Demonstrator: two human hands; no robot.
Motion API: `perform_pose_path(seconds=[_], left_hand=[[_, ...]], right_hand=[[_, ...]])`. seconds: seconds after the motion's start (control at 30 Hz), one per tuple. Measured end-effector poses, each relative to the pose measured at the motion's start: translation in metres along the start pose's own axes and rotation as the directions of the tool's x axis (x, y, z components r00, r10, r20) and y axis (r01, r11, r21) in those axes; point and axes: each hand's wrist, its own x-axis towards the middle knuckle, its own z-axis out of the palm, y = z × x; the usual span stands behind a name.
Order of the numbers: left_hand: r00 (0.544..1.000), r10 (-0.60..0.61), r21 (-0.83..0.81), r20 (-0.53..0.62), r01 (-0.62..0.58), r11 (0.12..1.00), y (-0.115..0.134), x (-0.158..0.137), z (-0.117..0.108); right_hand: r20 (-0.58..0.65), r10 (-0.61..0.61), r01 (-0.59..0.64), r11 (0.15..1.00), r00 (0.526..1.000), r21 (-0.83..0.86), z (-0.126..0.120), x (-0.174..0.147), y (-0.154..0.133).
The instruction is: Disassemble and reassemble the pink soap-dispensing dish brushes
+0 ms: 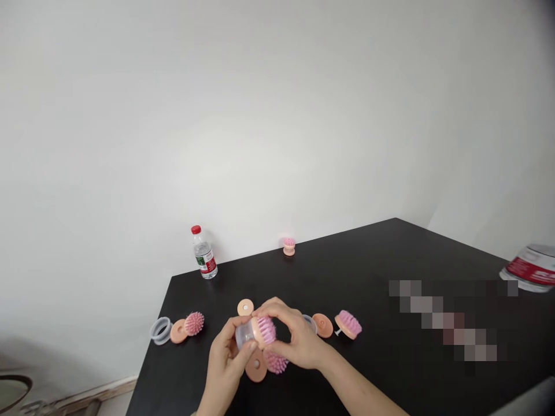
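Between my hands, above the table, is a small scrub brush tilted on its side. My left hand [229, 352] grips its clear plastic cup [245, 335]. The fingers of my right hand [301, 340] close round the brush head [265, 331], which has a peach rim and pink bristles pointing right. Cup and head touch; whether they are locked together I cannot tell. Just below lie a peach disc [256, 366] and a pink bristle head [277, 363], partly covered by my hands. Another peach disc [245, 307] with a pale centre lies behind them.
Left on the black table [342, 263] are a clear ring [161, 331], a peach disc [178, 331] and a bristle head [194, 323]. Right are a peach cap [322, 325] and a brush head with stem [348, 325]. A bottle [205, 257] and a whole brush [289, 247] stand near the wall.
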Motion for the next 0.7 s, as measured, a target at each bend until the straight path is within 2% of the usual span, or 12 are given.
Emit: perform_pose_path(seconds=[0.13, 0.23, 0.33, 0.4, 0.47, 0.5, 0.6, 0.7], left_hand=[[0.994, -0.090, -0.132, 0.058, 0.097, 0.986, 0.001, 0.000, 0.002], [0.991, -0.128, -0.190, 0.033, 0.132, 0.973, -0.001, 0.001, 0.005], [0.995, -0.092, -0.131, -0.025, 0.088, 0.988, -0.005, 0.001, 0.009], [0.998, -0.026, -0.060, -0.056, 0.022, 0.998, -0.008, 0.001, 0.012], [0.994, 0.032, -0.023, -0.107, -0.035, 0.999, -0.009, 0.000, 0.015], [0.989, 0.044, -0.025, -0.141, -0.048, 0.999, -0.009, 0.000, 0.017], [0.974, 0.010, -0.084, -0.224, -0.029, 0.996, -0.008, 0.000, 0.019], [0.975, -0.016, -0.104, -0.223, -0.007, 0.995, -0.007, 0.002, 0.019]], right_hand=[[0.067, -0.068, 0.068, 0.998, 0.995, 0.002, -0.004, 0.002, -0.001], [0.061, -0.040, 0.043, 0.998, 0.997, -0.051, -0.003, 0.001, -0.002], [-0.051, 0.124, -0.130, 0.980, 0.991, -0.150, 0.001, 0.001, -0.002], [-0.107, 0.276, -0.289, 0.946, 0.955, -0.147, 0.003, 0.001, 0.000], [-0.102, 0.378, -0.387, 0.917, 0.920, -0.094, 0.003, 0.003, 0.003], [-0.086, 0.390, -0.395, 0.916, 0.917, -0.064, 0.002, 0.003, 0.004], [-0.039, 0.287, -0.287, 0.958, 0.957, 0.004, -0.001, 0.004, 0.006], [0.019, 0.148, -0.149, 0.988, 0.989, 0.035, -0.002, 0.003, 0.008]])
